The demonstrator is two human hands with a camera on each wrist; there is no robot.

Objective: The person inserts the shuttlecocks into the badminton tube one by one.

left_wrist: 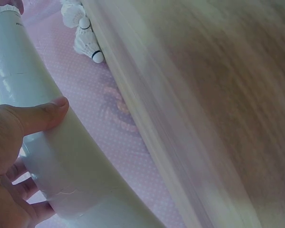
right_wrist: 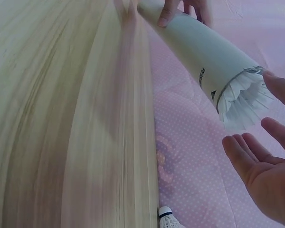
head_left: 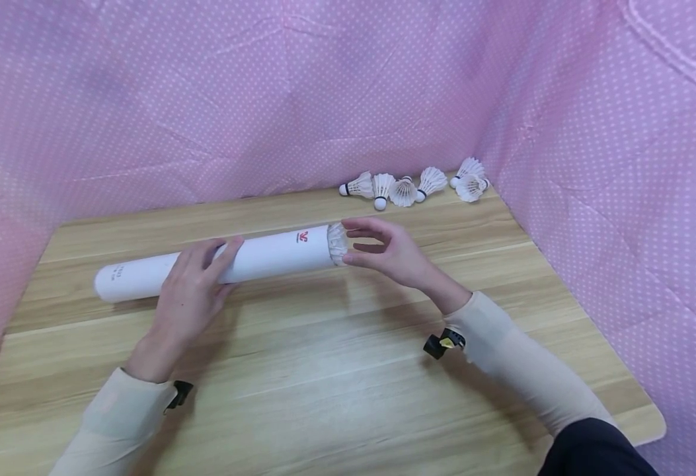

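Note:
A long white shuttlecock tube (head_left: 276, 256) with a small red mark is held nearly level above the table, its right end slightly higher in the head view. My left hand (head_left: 190, 287) grips it around the middle, thumb on one side and fingers on the other. White feathers of a shuttlecock (right_wrist: 244, 102) stick out of the tube's uncapped right end; its cork is hidden inside. Beside those feathers is my right hand (head_left: 392, 254), thumb and fingers spread apart. In the right wrist view a gap shows between most of its fingers and the feathers.
Several loose shuttlecocks (head_left: 404, 192) lie along the back right edge of the wooden table (head_left: 324, 370). Pink dotted cloth (head_left: 252, 99) hangs behind the table and along its right side. Small black cameras sit at both wrists.

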